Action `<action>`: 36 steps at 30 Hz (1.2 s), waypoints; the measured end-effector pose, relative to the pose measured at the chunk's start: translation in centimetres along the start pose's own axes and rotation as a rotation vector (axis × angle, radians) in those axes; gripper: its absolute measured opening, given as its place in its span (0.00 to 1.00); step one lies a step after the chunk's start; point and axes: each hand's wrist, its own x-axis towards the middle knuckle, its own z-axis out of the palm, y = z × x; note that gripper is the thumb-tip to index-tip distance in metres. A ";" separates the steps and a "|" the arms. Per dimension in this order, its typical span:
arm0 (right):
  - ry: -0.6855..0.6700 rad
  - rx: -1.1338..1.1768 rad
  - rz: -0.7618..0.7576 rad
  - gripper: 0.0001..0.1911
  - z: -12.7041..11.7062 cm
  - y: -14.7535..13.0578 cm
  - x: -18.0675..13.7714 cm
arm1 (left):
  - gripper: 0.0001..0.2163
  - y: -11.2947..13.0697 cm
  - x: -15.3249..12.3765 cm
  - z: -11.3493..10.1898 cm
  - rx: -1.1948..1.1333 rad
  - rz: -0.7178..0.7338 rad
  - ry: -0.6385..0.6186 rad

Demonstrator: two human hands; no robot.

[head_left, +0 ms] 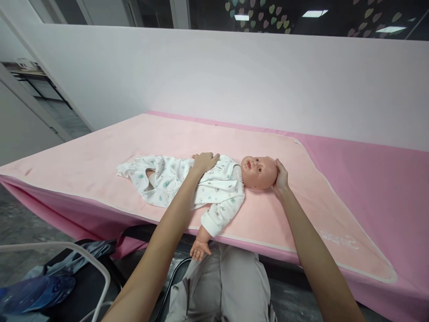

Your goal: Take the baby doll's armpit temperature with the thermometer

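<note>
A baby doll lies on its back on a pale pink mat, head to the right. It wears a white patterned sleepsuit. My left hand rests on the doll's chest, fingers curled over the cloth. My right hand cups the back of the doll's head, fingers wrapped round it. One doll arm hangs over the near edge of the table.
The mat covers a table with a darker pink cloth. A white partition wall stands behind it. At the lower left are a white metal rail and blue cloth. My grey trousers show below.
</note>
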 end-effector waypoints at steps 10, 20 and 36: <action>-0.074 -0.026 0.107 0.23 0.3 -0.1 -0.7 | 0.25 0.0 0.0 0.0 -0.006 0.013 0.007; 0.075 -0.013 -0.035 0.18 -0.1 -0.2 0.1 | 0.25 0.0 0.0 0.0 -0.016 0.011 0.010; -0.060 -0.055 0.104 0.22 0.9 -0.9 -1.4 | 0.25 0.0 -0.1 0.0 -0.026 0.014 0.012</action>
